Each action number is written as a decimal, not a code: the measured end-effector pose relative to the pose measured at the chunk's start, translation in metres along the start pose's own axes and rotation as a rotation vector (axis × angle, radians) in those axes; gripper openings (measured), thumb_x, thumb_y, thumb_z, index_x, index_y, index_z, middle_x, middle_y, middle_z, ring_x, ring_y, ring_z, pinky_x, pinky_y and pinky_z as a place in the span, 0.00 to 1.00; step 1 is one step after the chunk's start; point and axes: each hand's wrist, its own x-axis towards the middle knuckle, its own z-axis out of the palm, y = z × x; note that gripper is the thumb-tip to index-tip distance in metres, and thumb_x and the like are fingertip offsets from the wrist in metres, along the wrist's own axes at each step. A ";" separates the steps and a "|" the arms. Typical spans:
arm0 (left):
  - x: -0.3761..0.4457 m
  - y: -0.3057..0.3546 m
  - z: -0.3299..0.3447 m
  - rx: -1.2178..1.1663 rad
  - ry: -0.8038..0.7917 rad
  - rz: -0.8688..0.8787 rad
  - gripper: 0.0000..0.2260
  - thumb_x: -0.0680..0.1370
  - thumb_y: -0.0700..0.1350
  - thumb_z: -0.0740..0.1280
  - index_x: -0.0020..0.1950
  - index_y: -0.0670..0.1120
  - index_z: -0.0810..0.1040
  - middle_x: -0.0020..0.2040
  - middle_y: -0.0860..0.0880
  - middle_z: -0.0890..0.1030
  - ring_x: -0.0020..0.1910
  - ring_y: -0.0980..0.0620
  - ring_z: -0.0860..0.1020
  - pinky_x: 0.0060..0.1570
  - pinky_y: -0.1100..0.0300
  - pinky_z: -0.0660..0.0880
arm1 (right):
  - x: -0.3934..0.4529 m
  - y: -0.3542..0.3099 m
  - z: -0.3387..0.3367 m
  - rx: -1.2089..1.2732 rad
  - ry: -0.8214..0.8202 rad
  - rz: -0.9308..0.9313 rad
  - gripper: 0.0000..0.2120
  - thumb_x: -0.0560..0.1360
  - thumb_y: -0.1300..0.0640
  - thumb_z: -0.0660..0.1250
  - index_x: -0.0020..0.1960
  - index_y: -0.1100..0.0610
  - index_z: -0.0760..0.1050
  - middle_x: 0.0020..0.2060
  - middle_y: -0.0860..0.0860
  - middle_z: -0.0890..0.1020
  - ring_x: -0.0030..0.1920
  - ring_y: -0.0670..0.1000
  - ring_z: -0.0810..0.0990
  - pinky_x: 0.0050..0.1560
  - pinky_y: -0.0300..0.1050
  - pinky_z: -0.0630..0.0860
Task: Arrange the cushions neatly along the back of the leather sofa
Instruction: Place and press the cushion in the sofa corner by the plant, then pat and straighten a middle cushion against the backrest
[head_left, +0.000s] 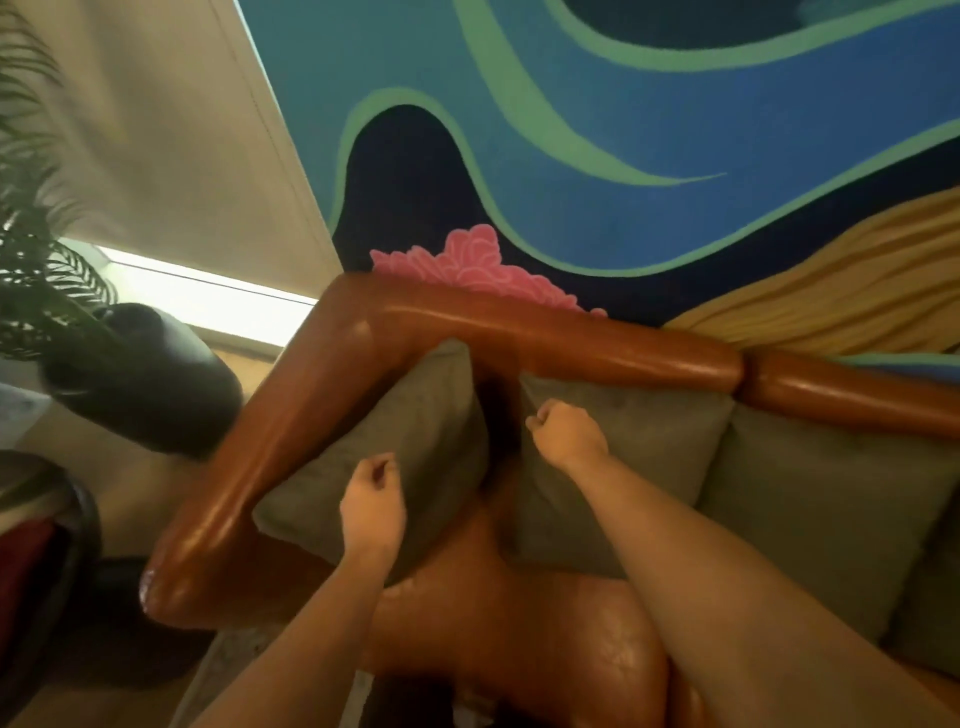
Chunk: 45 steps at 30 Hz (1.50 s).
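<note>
I note three grey-green cushions on the brown leather sofa (571, 332). The corner cushion (395, 447) leans against the armrest; the middle cushion (649, 441) and the right cushion (831, 509) stand along the backrest, touching each other. My left hand (373, 501) is over the corner cushion, my right hand (569, 434) over the middle one, both with fingers curled; whether either pinches fabric I cannot tell. A painted wall mural (623, 156) rises behind.

Your view is dim and soft; daylight glares from the window (208, 296), sheen streaks the sofa (571, 338), edges warp.
</note>
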 end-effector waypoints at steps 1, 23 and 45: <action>-0.001 0.001 0.006 0.007 -0.043 0.005 0.10 0.84 0.49 0.63 0.62 0.51 0.80 0.55 0.51 0.83 0.56 0.48 0.81 0.57 0.54 0.75 | 0.000 -0.002 0.002 0.007 0.003 -0.008 0.16 0.82 0.44 0.61 0.62 0.52 0.77 0.61 0.56 0.81 0.62 0.61 0.79 0.60 0.52 0.77; 0.084 0.084 0.124 0.395 -0.602 0.322 0.12 0.85 0.52 0.60 0.60 0.49 0.80 0.51 0.47 0.84 0.47 0.47 0.82 0.53 0.46 0.80 | 0.038 0.044 -0.011 0.053 0.164 0.104 0.11 0.83 0.48 0.58 0.58 0.51 0.76 0.53 0.56 0.84 0.55 0.61 0.82 0.47 0.49 0.74; 0.143 0.027 0.195 0.273 -0.552 0.091 0.09 0.85 0.47 0.58 0.58 0.54 0.77 0.52 0.50 0.84 0.50 0.51 0.82 0.55 0.52 0.79 | 0.162 0.004 0.049 -0.330 -0.066 -0.162 0.16 0.85 0.53 0.57 0.68 0.54 0.78 0.67 0.56 0.78 0.67 0.60 0.76 0.64 0.52 0.74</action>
